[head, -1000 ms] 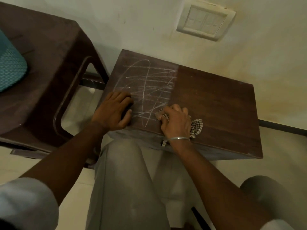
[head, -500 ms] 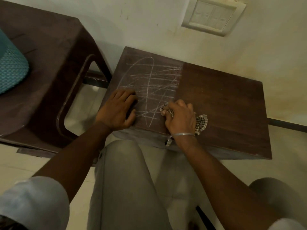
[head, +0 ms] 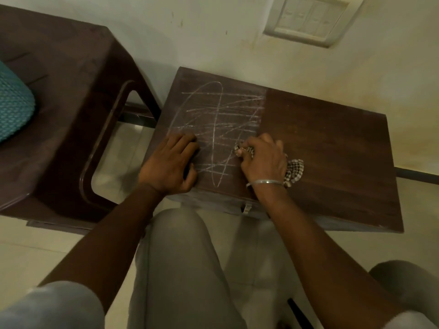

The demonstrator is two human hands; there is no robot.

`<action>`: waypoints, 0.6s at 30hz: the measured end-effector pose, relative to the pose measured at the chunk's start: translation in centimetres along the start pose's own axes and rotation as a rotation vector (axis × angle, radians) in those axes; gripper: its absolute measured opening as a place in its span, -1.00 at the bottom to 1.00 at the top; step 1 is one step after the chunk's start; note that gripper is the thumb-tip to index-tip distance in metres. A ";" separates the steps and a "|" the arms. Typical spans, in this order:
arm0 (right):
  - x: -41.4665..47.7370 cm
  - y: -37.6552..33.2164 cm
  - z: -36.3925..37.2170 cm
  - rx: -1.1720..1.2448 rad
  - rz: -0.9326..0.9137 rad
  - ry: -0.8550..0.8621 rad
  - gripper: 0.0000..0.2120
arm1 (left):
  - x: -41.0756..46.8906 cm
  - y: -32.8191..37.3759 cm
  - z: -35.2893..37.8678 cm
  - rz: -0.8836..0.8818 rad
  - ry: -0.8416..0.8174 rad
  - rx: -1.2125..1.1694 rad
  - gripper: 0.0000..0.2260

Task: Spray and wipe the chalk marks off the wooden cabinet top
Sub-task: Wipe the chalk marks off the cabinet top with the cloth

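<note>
In the head view, the wooden cabinet top (head: 332, 148) fills the middle of the frame, standing against the wall. Its left half carries white chalk marks (head: 221, 124), a tangle of loops and crossing lines; its right half, toward 3 o'clock, looks bare and darker, with a straight boundary between the two. The right hand (head: 263, 160) sits at the near end of that boundary, clenched around a bunched checked cloth (head: 294, 169) that sticks out past the fingers at both sides and presses on the wood. The left hand (head: 171, 167) rests at 9 o'clock from the right one, on the near-left corner of the top; it lies palm down with fingers curled, and whether it grips anything cannot be told. No spray bottle is visible. A brown plastic chair (head: 71, 110) stands at 9 o'clock from the cabinet, with a teal cushion (head: 14, 105) on it.

The wiping step appears to be in hand, roughly half done. The next move likely calls for pushing the cloth toward 10 o'clock across the scribbles, with firm downward pressure, while the left hand shifts clear of the marks beneath it.
</note>
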State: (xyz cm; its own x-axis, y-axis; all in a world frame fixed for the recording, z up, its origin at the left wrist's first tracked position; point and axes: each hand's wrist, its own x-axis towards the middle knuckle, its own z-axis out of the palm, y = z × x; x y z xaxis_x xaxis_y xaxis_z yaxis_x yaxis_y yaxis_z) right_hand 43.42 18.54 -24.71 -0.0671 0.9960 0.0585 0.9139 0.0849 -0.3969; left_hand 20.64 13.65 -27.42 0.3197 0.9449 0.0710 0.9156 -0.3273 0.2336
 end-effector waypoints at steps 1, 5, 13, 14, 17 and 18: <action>-0.6 0.3 0.0 0.001 -0.023 -0.008 -0.95 | 0.0 0.0 0.0 0.000 0.002 0.003 -0.55; -0.4 1.1 -0.1 -0.017 -0.062 -0.018 -0.96 | 0.1 0.0 0.2 -0.004 0.009 -0.005 -0.54; 2.0 0.7 -0.1 0.024 -0.046 -0.002 -0.98 | 0.1 -0.2 0.0 -0.003 0.000 -0.038 -0.52; 1.1 0.9 -0.1 0.022 -0.058 -0.004 -0.97 | 0.1 -0.2 0.1 -0.001 0.008 -0.037 -0.53; -0.5 1.4 -0.1 -0.011 -0.099 -0.029 -0.96 | 0.1 -0.3 0.2 -0.003 0.015 -0.037 -0.52; 0.0 1.4 -0.1 -0.005 -0.099 -0.036 -0.96 | 0.1 -0.3 0.2 -0.005 0.012 -0.034 -0.52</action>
State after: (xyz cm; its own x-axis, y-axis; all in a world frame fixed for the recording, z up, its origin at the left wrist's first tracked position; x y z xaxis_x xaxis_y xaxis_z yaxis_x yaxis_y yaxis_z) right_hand 44.75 18.63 -25.18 -0.1715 0.9830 0.0648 0.9042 0.1832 -0.3859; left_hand 20.44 13.86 -27.70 0.3117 0.9467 0.0813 0.9083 -0.3220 0.2671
